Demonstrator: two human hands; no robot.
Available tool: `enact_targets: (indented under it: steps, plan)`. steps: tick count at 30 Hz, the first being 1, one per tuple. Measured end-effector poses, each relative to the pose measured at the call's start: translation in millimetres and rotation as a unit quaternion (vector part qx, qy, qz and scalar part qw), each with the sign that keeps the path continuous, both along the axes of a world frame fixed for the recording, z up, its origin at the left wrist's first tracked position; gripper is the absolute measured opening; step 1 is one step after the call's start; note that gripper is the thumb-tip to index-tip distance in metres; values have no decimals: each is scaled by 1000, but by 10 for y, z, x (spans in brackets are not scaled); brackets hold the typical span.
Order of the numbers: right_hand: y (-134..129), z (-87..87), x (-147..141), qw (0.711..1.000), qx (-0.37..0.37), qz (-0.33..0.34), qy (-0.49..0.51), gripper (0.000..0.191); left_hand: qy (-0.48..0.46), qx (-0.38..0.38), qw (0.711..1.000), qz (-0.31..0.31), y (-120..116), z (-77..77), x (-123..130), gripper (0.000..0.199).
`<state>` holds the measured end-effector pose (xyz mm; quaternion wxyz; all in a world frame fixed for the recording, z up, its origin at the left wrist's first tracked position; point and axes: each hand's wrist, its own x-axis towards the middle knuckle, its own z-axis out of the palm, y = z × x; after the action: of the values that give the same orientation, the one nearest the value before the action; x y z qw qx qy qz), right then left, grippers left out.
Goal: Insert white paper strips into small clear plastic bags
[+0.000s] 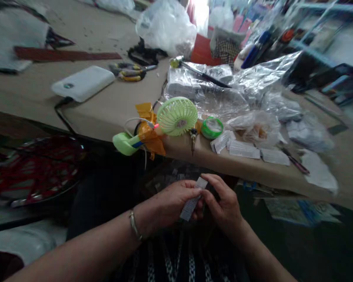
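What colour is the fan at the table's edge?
Pale green fan, best seen in the head view.

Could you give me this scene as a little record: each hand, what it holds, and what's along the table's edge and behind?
Left hand: holds a pale printed strip
Right hand: fingertips at the strip's upper end; firm grip unclear
Left wrist: a bracelet
Edge of table: green fan with orange tape at its handle
Right of fan: green-rimmed round item, printed slips
Further back: white device with black cable, pliers
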<state>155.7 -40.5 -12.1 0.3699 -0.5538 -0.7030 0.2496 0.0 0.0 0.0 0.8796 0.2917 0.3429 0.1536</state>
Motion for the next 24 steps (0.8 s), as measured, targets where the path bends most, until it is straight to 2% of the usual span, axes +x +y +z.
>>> enact_targets:
  steps: [3,7,15,19,24]
  plan:
    - [13,12,-45,993,-67,-45,86,26,-3,2,1000,27,-17,-44,-18,16]
    - [95,13,-87,965,-149,-68,206,14,-8,19,999,47,-20,-65,-29,20]
    - [229,-4,-135,951,-184,-60,242,14,10,51,997,53,-8,-70,-57,27]
    - [272,15,-158,951,-183,-57,243,13,45,130,989,58,18,-59,-67,30]
    - [377,91,-203,946,-187,-41,261,13,111,255,954,115,127,-74,-85,18]
